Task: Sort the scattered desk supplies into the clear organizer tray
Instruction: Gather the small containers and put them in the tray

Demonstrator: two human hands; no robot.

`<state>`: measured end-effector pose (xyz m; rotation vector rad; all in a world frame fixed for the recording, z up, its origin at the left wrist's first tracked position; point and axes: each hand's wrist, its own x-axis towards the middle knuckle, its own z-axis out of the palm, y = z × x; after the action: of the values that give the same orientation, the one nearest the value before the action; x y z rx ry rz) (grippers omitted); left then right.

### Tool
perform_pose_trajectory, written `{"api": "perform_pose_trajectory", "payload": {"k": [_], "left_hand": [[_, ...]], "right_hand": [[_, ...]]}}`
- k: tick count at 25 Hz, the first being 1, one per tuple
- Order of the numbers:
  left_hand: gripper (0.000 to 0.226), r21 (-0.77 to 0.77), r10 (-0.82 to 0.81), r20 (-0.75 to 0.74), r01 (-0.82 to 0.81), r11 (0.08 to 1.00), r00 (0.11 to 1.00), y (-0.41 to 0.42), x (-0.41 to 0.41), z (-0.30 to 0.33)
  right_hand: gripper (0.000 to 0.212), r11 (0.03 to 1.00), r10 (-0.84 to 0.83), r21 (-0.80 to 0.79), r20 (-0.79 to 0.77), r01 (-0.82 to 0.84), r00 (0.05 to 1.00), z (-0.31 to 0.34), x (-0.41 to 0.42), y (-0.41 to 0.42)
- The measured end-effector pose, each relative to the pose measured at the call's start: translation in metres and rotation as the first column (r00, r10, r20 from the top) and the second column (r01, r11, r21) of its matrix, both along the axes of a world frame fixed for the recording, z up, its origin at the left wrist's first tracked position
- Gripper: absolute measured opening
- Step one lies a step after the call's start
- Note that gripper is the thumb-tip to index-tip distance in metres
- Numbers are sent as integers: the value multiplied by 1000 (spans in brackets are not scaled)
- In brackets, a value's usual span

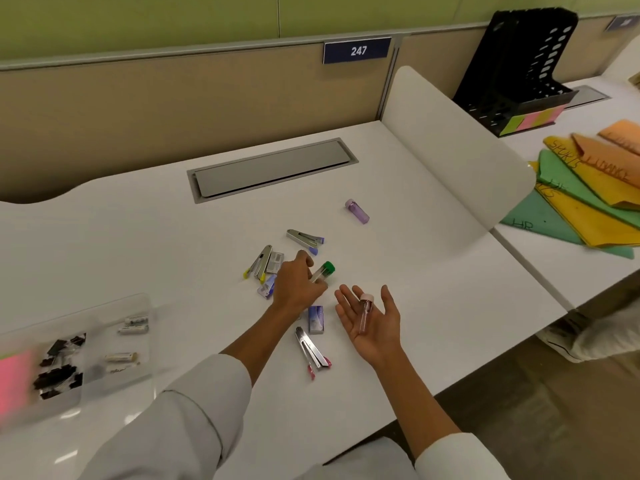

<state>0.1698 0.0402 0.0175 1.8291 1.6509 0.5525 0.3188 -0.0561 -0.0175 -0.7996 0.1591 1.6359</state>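
— Two vials in hand already?
— Yes: your left hand (298, 285) grip pinches the green-capped vial (322, 271) mid-frame; your right hand (372, 323) lies flat, released, cradling the pink-capped vial (364, 313). You're likely gathering them together for the organizer tray (114, 306), lower left on the desk (433, 271).

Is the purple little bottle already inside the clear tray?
No, the purple bottle lies alone on the white desk, far from the clear tray at the left edge.

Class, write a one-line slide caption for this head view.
Left hand grips a green-capped vial; open right hand cradles a pink-capped vial above the desk.
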Motion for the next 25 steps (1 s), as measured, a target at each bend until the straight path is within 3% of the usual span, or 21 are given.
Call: {"api": "perform_pose_trajectory", "payload": {"k": [4,7,9,12,14,17,22,25], "left_hand": [[46,45,23,225,-34,998,974,-11,22,6],[41,23,-37,250,32,999,968,-8,43,4],[39,82,-89,260,70,994,962,-1,53,4],[29,199,-37,236,-11,980,971,27,69,8],[24,226,40,201,-86,970,979,53,82,9],[36,197,58,59,-68,978,997,93,107,2],[75,3,-63,-239,65,998,969,138,144,-16],[77,-21,-112,-334,112,994,936,152,156,-28]], "right_hand": [[66,1000,17,-7,-19,-17,1000,0,1,19],[59,999,41,8,-66,-41,997,4,15,35],[52,997,80,-15,-16,-80,997,4,30,46],[44,988,152,-35,32,-151,988,5,58,60],[46,980,195,-33,44,-194,980,5,75,66],[49,976,219,-8,40,-219,975,5,105,73],[44,963,267,37,48,-268,963,3,145,86],[43,961,271,60,4,-271,963,1,155,93]]}}
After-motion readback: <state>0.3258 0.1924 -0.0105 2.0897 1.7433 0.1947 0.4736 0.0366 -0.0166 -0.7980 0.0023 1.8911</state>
